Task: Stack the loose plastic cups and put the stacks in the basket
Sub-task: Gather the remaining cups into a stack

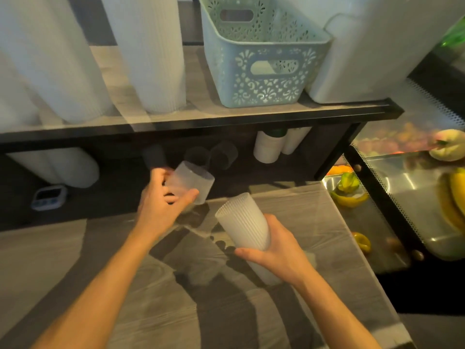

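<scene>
Left hand: I see my left hand (163, 197) raised over the far edge of the bench (289, 212), its fingers (187, 196) and thumb curled round a single frosted cup (192, 181).
Single cup: it lies tilted on its side in that grip, mouth turned up and to the right; the thumb sits on its near side, and I make out fingertips on the far left wall.
Right hand: my right hand (274, 250) grips the stack of ribbed cups (245, 222) round its lower part, thumb across the front, the other fingers wrapped behind.
Stack: it leans up and to the left, its open mouth toward the single cup; the two are near each other but apart, not nested.
Loose cups: two clear cups (224, 154) lie in the dark space under the shelf (201, 117), just beyond the left hand.
Basket: the pale blue basket (261, 71) stands on the shelf above, between tall white cup columns (151, 54) and a white container; I cannot tell what it holds.
Right side: a glass case with bananas (453, 195).
</scene>
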Motion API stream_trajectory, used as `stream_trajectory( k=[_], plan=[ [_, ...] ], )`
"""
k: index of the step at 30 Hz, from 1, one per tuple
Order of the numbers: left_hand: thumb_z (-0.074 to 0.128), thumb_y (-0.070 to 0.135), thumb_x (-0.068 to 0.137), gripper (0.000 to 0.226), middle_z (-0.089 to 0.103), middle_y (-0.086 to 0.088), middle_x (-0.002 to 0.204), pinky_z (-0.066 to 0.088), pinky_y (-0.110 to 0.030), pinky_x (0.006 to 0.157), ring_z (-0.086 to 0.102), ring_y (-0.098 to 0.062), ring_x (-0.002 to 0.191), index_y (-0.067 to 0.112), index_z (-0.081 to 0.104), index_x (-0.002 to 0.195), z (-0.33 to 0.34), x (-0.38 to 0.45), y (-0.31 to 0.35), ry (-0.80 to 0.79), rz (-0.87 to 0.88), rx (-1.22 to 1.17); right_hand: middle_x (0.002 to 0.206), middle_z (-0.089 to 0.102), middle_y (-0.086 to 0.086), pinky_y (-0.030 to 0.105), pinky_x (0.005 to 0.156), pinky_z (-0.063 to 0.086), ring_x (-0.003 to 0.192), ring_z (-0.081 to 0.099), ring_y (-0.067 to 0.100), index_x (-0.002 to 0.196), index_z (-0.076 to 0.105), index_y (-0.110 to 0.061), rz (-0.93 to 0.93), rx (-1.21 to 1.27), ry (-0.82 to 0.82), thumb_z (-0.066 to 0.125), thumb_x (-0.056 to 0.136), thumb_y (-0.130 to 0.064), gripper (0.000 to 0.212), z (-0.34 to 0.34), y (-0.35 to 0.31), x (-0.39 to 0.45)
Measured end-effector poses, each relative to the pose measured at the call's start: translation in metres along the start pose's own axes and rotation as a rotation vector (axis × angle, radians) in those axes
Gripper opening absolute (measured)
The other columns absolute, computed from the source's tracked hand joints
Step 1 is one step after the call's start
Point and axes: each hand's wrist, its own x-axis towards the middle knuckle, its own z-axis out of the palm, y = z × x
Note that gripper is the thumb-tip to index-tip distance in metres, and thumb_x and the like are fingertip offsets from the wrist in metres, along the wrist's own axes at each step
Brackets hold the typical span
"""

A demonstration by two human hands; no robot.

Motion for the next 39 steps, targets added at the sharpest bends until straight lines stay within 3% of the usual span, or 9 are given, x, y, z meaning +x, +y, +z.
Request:
stream_trajectory(
  k=[3, 7, 10, 16, 20, 30, 33, 36, 39],
  plan=[
    [0.077, 0.027, 0.081, 0.054, 0.056, 0.007, 0.113, 0.051, -0.008, 0.068, 0.061, 0.014, 0.091, 0.024, 0.045, 0.124, -0.006, -0.028, -0.008, -0.037, 0.071, -0.154, 0.113, 0.053, -0.014, 0.029, 0.079, 0.048, 0.099, 0.053, 0.003, 0.122, 0.044, -0.033, -0.034, -0.010, -0.016, 0.069, 0.051, -0.078, 0.088, 0.007, -0.008, -0.007],
    [0.072, 0.052, 0.071, 0.066, 0.060, 0.001, 0.123, 0.056, -0.023, 0.079, 0.063, -0.005, 0.108, 0.024, 0.053, 0.128, -0.020, -0.047, -0.014, -0.082, 0.090, -0.322, 0.112, 0.051, -0.015, 0.034, 0.082, 0.050, 0.099, 0.053, 0.006, 0.118, 0.043, -0.033, -0.070, -0.062, -0.040, 0.075, 0.058, -0.072, 0.079, 0.012, -0.018, -0.017],
    [0.071, 0.050, 0.070, 0.067, 0.055, -0.002, 0.128, 0.057, -0.026, 0.078, 0.062, -0.011, 0.111, 0.027, 0.050, 0.130, -0.034, -0.054, -0.014, -0.152, 0.112, -0.379, 0.113, 0.051, -0.014, 0.033, 0.082, 0.050, 0.099, 0.053, 0.005, 0.119, 0.042, -0.033, -0.115, -0.105, -0.049, 0.080, 0.063, -0.065, 0.075, 0.012, -0.025, -0.023],
    [0.064, 0.047, 0.074, 0.061, 0.047, 0.003, 0.125, 0.051, -0.019, 0.083, 0.055, -0.009, 0.114, 0.037, 0.049, 0.132, -0.053, -0.071, -0.003, -0.319, 0.189, -0.281, 0.121, 0.050, -0.015, 0.037, 0.089, 0.050, 0.105, 0.054, 0.009, 0.130, 0.041, -0.034, -0.197, -0.190, -0.086, 0.078, 0.061, -0.068, 0.085, 0.012, -0.041, -0.031],
    [0.057, 0.047, 0.077, 0.070, 0.048, 0.012, 0.126, 0.048, -0.036, 0.097, 0.052, -0.012, 0.118, 0.048, 0.035, 0.144, -0.053, -0.078, 0.003, -0.437, 0.192, -0.249, 0.121, 0.050, -0.013, 0.038, 0.090, 0.050, 0.105, 0.054, 0.009, 0.131, 0.041, -0.032, -0.254, -0.221, -0.109, 0.078, 0.063, -0.066, 0.084, 0.016, -0.050, -0.036],
    [0.047, 0.050, 0.074, 0.072, 0.049, 0.011, 0.121, 0.041, -0.031, 0.100, 0.050, -0.009, 0.114, 0.050, 0.032, 0.145, -0.057, -0.067, 0.006, -0.572, 0.129, -0.164, 0.121, 0.048, -0.017, 0.035, 0.090, 0.051, 0.106, 0.053, 0.005, 0.132, 0.041, -0.036, -0.272, -0.200, -0.104, 0.076, 0.062, -0.068, 0.084, 0.017, -0.041, -0.040],
    [0.043, 0.064, 0.079, 0.070, 0.042, 0.025, 0.136, 0.029, -0.028, 0.112, 0.038, 0.004, 0.129, 0.053, 0.027, 0.146, -0.041, -0.069, 0.013, -0.651, 0.132, -0.094, 0.120, 0.049, -0.016, 0.037, 0.090, 0.050, 0.106, 0.054, 0.007, 0.130, 0.041, -0.035, -0.276, -0.217, -0.100, 0.073, 0.060, -0.071, 0.085, 0.021, -0.040, -0.034],
    [0.033, 0.078, 0.082, 0.071, 0.015, 0.035, 0.154, 0.013, -0.026, 0.116, 0.008, 0.015, 0.142, 0.059, 0.013, 0.147, -0.014, -0.078, 0.016, -0.635, 0.127, -0.072, 0.118, 0.050, -0.014, 0.038, 0.088, 0.050, 0.104, 0.056, 0.009, 0.127, 0.042, -0.032, -0.254, -0.209, -0.112, 0.074, 0.061, -0.069, 0.083, 0.026, -0.037, -0.026],
    [0.034, 0.082, 0.081, 0.070, 0.023, 0.033, 0.153, 0.022, -0.023, 0.111, 0.017, 0.016, 0.139, 0.056, 0.026, 0.146, -0.003, -0.060, 0.014, -0.612, 0.026, -0.168, 0.120, 0.050, -0.013, 0.036, 0.088, 0.050, 0.106, 0.055, 0.009, 0.129, 0.042, -0.032, -0.200, -0.181, -0.124, 0.077, 0.061, -0.067, 0.084, 0.026, -0.026, -0.018]
  ],
)
